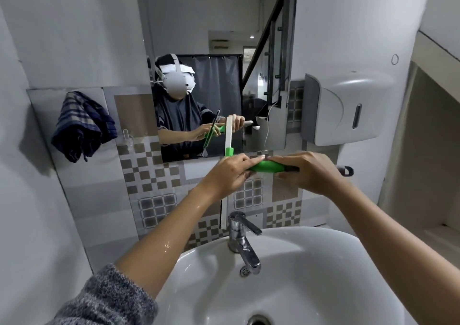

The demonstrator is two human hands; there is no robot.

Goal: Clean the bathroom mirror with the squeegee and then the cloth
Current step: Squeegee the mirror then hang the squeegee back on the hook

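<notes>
The mirror (219,38) hangs on the wall above the sink. I hold a green-handled squeegee (267,166) in front of the mirror's lower edge. Its white blade (227,135) stands vertical, running from the mirror's lower part down toward the tap. My right hand (308,173) grips the green handle from the right. My left hand (231,174) holds the handle's other end near the blade. A dark plaid cloth (82,125) hangs on a hook on the wall, left of the mirror.
A white sink (311,262) with a chrome tap (242,235) sits directly below my hands. A white paper dispenser (346,108) is mounted right of the mirror. Patterned tiles (154,173) cover the wall behind the sink.
</notes>
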